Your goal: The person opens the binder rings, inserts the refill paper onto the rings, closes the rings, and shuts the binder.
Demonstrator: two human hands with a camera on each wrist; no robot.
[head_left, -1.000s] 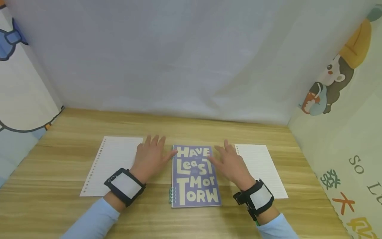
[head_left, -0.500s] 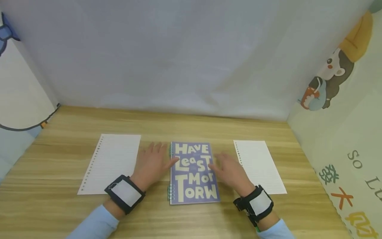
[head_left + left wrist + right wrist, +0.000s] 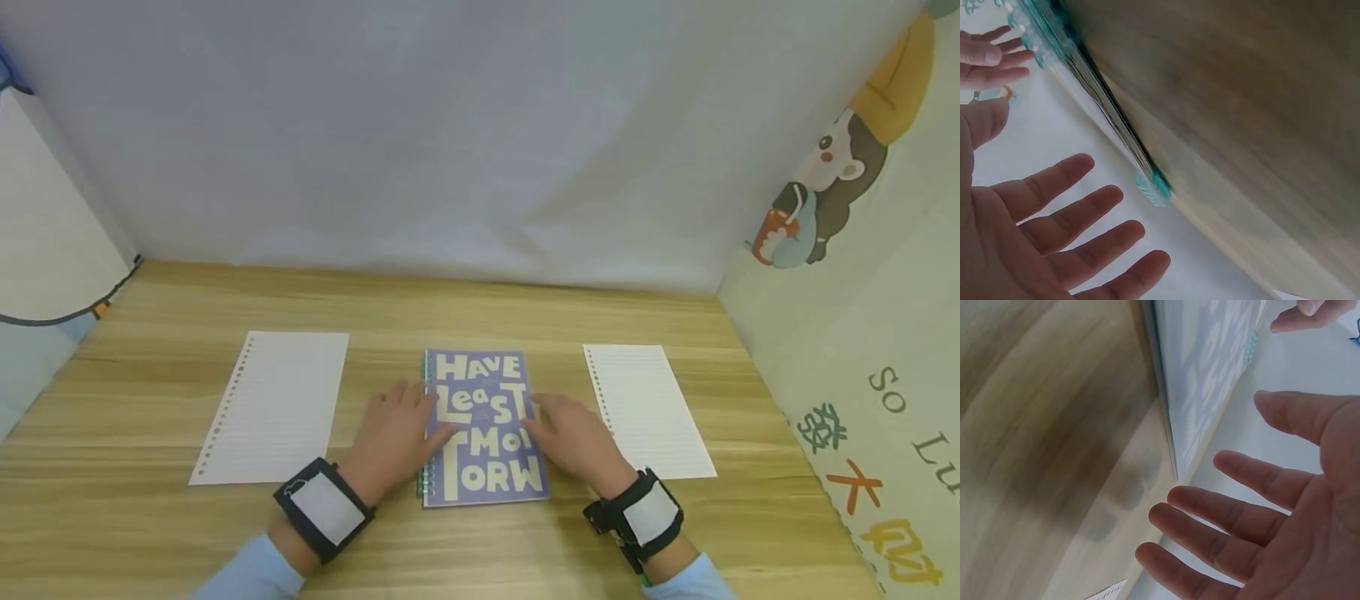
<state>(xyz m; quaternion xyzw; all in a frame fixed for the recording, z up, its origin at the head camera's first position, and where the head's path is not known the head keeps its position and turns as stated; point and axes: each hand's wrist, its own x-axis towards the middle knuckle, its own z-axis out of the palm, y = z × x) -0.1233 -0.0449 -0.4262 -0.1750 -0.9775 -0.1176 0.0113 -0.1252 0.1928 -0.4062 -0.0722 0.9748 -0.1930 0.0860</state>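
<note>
Since the earlier frame the left hand (image 3: 393,433) and the right hand (image 3: 577,437) have slid a little lower along the purple notebook (image 3: 480,427), and the whole scene has shifted slightly up and left in the head view. The notebook lies flat on the table (image 3: 450,554) in the lower centre of the frame, its long axis running roughly from the bottom edge of the frame toward the top, with the spiral rings (image 3: 1154,189) along its left side. The two hands flank that long axis, one on each side: the left lies just beside the ringed edge, its thumb overlapping the cover, and the right stands beside the plain edge, its thumb tip only slightly over it, so the left seems a shade nearer. Both have fingers extended and spread, gripping nothing; whether either thumb touches the cover I cannot tell. Lined sheets lie well apart on either side, the left sheet (image 3: 273,408) at lower left, the right sheet (image 3: 648,408) at lower right
</note>
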